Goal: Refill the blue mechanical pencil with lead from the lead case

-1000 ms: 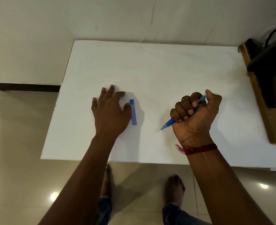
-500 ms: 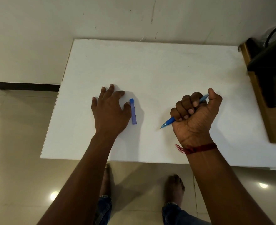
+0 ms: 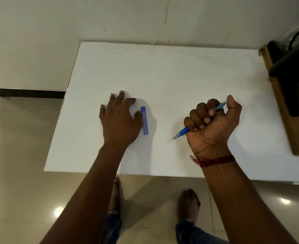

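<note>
My right hand [image 3: 213,128] is a fist around the blue mechanical pencil [image 3: 182,133]. The pencil's tip points down-left, just above the white table [image 3: 171,76], and its top end pokes out beside my thumb. A slim blue lead case [image 3: 144,120] lies flat on the table, lengthwise away from me. My left hand [image 3: 120,120] rests palm down on the table with fingers spread, its thumb touching the left side of the case. Most of the pencil's barrel is hidden inside my fist.
A wooden piece of furniture [image 3: 282,103] with a dark object on it stands against the table's right edge. The table's far edge meets a cream wall. Tiled floor and my bare feet [image 3: 189,201] lie below the near edge.
My right hand has shifted very slightly with the pencil. My left hand and the lead case have stayed in place.
</note>
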